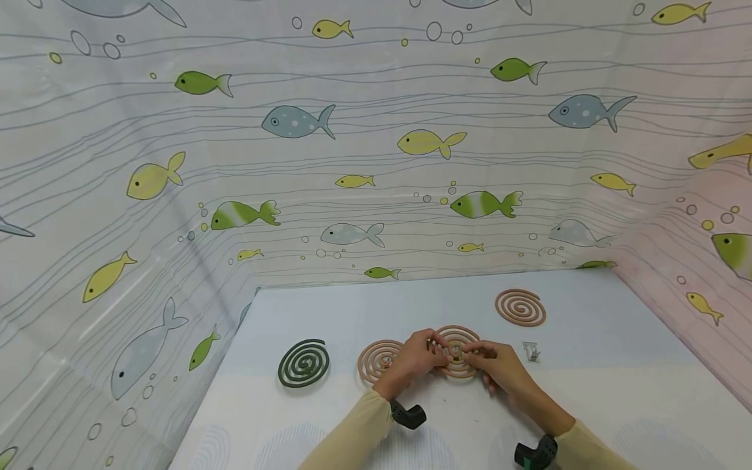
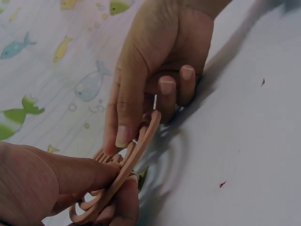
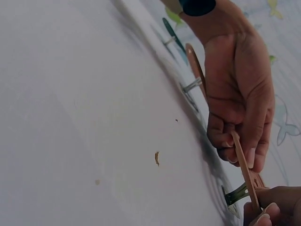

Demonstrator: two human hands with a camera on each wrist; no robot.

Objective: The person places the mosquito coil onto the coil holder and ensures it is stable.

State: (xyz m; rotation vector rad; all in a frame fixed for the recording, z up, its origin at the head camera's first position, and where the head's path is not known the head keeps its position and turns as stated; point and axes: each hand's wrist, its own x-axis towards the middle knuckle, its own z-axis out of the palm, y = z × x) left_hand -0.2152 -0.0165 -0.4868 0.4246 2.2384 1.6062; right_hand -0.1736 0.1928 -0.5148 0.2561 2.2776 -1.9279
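Note:
A tan mosquito coil (image 1: 460, 331) is between my two hands, tilted in the wrist views. My left hand (image 1: 416, 358) pinches it on the left side, with the thumb on top and fingers below. My right hand (image 1: 502, 369) pinches the opposite side near the center. Under the coil's middle stands a small metal stand (image 3: 236, 194), partly hidden by the coil and fingers. Just left of my left hand, another tan coil (image 1: 370, 362) sits raised on its own stand (image 3: 192, 85), partly covered by that hand in the head view.
A dark green coil (image 1: 303, 363) sits raised on a stand at the left. At the back right lies a loose tan coil (image 1: 520, 307), with a small metal stand (image 1: 531, 352) in front of it. Small crumbs (image 3: 157, 158) dot the white table (image 1: 364, 307). Fish-patterned sheeting (image 1: 376, 163) surrounds it.

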